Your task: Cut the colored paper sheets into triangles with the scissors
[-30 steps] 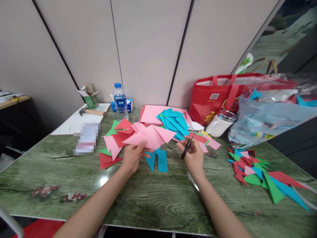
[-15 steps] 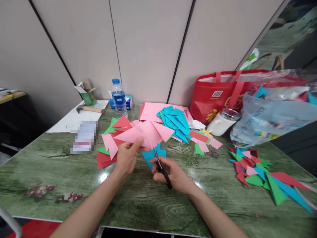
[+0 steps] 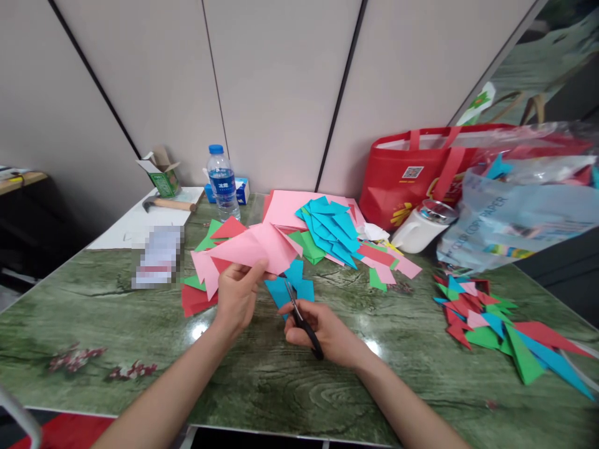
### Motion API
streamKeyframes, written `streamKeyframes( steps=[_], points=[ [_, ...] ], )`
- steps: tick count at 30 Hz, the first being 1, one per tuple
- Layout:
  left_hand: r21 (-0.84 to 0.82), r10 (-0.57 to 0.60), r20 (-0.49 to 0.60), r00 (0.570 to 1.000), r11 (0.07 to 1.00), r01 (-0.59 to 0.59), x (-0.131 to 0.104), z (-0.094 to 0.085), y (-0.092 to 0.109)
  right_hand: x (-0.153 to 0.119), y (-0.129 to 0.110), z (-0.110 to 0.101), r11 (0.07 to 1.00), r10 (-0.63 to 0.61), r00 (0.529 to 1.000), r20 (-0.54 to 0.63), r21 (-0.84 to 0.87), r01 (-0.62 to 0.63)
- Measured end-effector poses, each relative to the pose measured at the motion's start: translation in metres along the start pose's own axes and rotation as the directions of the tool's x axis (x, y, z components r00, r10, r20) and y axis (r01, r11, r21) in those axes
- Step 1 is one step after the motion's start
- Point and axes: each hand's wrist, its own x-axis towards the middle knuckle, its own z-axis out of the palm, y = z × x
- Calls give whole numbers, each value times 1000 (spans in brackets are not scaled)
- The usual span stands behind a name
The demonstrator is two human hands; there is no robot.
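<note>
Pink paper in the left hand, scissors in the right

From my end, I had the left hand (image 3: 238, 296) clamped on the pink paper (image 3: 255, 246), thumb on top, above the green wood-patterned table (image 3: 290, 386). My right hand (image 3: 322, 330) was closed round the black-handled scissors (image 3: 306, 327), their blades slightly parted and pointing up toward the paper's lower edge. I could not tell whether the tips touched it. Behind the blades lay blue paper pieces (image 3: 305, 290). Farther back, a blue paper pile (image 3: 327, 227) overlapped large pink sheets (image 3: 283, 209). A water bottle (image 3: 222, 187) stood to their left; to their right, a white mug (image 3: 412, 232) lay tilted beside the red tote bag (image 3: 386, 187).
</note>
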Motion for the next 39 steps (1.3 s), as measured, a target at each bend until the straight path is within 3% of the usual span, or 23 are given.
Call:
streamKeyframes(
  steps=[2, 9, 39],
  points=[
    [19, -5, 17, 1000, 1000, 5, -1, 1, 1, 0, -1, 1, 1000, -3, 1000, 2, 3, 3],
    [331, -18, 68, 998, 944, -6, -11, 0, -5, -2, -3, 4, 999, -40, 999, -10, 8, 40],
    [340, -27, 94, 995, 940, -7, -17, 2, -12, -1, 0, 5, 999, -26, 999, -24, -23, 26]
  ],
)
